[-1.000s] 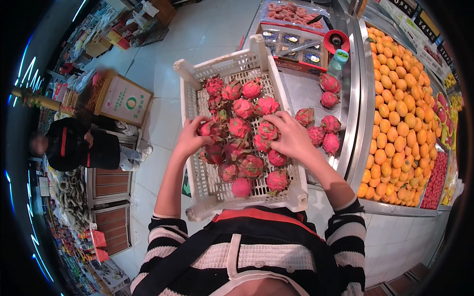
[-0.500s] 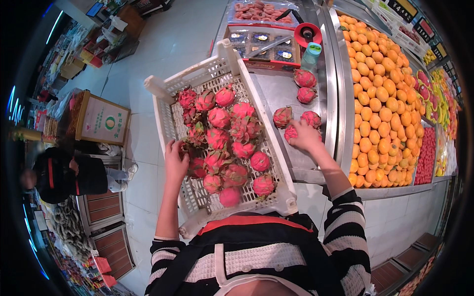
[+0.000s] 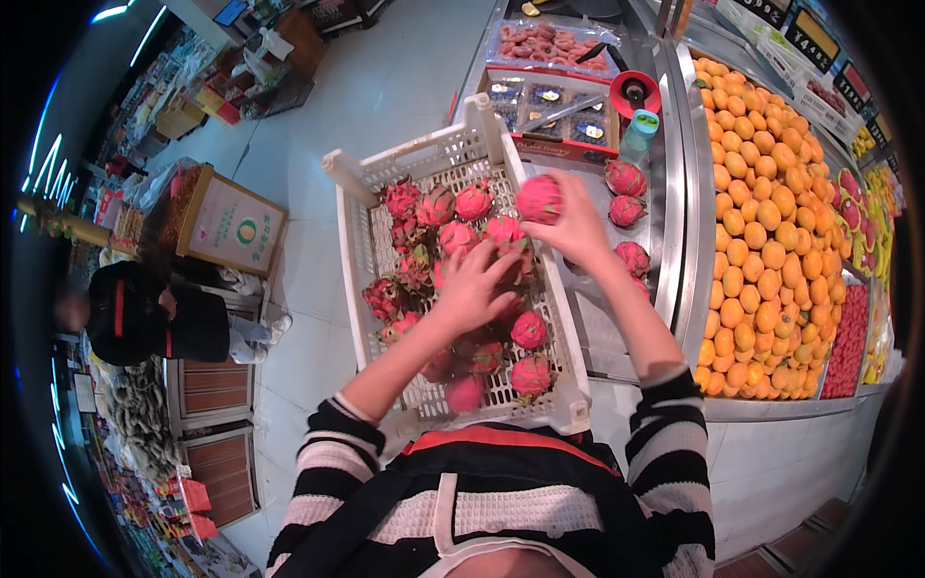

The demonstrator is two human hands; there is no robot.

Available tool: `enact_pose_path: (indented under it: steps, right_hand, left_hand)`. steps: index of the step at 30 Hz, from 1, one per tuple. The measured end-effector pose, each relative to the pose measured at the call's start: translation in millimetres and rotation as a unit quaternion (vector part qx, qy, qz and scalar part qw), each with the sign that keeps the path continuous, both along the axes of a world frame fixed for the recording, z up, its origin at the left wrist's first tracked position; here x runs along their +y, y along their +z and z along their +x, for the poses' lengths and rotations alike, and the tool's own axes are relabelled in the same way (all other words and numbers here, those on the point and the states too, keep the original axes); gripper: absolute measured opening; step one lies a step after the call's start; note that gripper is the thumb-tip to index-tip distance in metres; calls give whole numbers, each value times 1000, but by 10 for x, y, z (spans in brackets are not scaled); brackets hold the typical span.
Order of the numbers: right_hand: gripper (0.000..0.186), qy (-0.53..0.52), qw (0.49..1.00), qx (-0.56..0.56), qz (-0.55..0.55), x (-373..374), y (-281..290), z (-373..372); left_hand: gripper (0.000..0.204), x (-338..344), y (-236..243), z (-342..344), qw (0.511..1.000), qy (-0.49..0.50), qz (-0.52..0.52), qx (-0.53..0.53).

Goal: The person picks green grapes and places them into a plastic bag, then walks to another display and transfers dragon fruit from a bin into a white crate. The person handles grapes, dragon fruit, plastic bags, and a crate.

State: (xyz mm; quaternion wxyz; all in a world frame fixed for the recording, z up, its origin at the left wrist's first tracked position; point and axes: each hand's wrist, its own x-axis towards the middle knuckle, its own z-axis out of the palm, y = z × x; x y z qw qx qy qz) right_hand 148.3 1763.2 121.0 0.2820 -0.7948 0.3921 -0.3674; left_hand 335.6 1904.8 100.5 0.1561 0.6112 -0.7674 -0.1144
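Observation:
A white slatted plastic crate (image 3: 351, 289) in front of me holds several pink dragon fruits (image 3: 474, 200). My right hand (image 3: 580, 226) grips one dragon fruit (image 3: 540, 198) above the crate's right side, fingers wrapped round it. Over the middle of the crate, my left hand (image 3: 474, 289) rests palm down with its fingers spread across the fruits, covering some of them. On the steel counter (image 3: 605, 332) to the right lie more dragon fruits (image 3: 626, 178), some partly hidden behind my right forearm.
Further back on the counter are a red carton (image 3: 564, 146) of small packs, a wrapped tray of reddish food (image 3: 549, 48), a red megaphone (image 3: 634, 93) and a teal-capped bottle (image 3: 638, 137). Orange fruits (image 3: 771, 231) are heaped at right. A person (image 3: 145, 313) stands at left.
My right hand has lifted a dragon fruit off the counter and carried it up and left over the crate. My left hand has moved from the crate's left edge onto the fruits in its middle.

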Motion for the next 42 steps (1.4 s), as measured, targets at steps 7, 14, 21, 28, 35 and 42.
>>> enact_pose_path:
  steps: [7, 14, 21, 28, 35, 42]
  right_hand:
    - [39, 69, 996, 55, -4, -224, -174, 770]
    - [50, -137, 971, 179, 79, -537, -811, -408]
    - [74, 33, 965, 147, 214, -340, -1511, -582]
    - [66, -149, 978, 49, 138, -208, -914, -438]
    - [63, 122, 976, -72, 164, 382, 194, 31]
    - [40, 126, 971, -107, 176, 191, -94, 56]
  left_hand:
    - [67, -321, -83, -113, 996, 39, 79, -18]
    - [74, 13, -29, 296, 988, 110, 85, 71]
    - [87, -273, -251, 110, 991, -12, 41, 129]
    - [69, -116, -97, 457, 990, 4, 1, 140]
    - [66, 562, -205, 1599, 948, 277, -127, 91]
    - [63, 1304, -518, 1800, 748, 463, 187, 437]
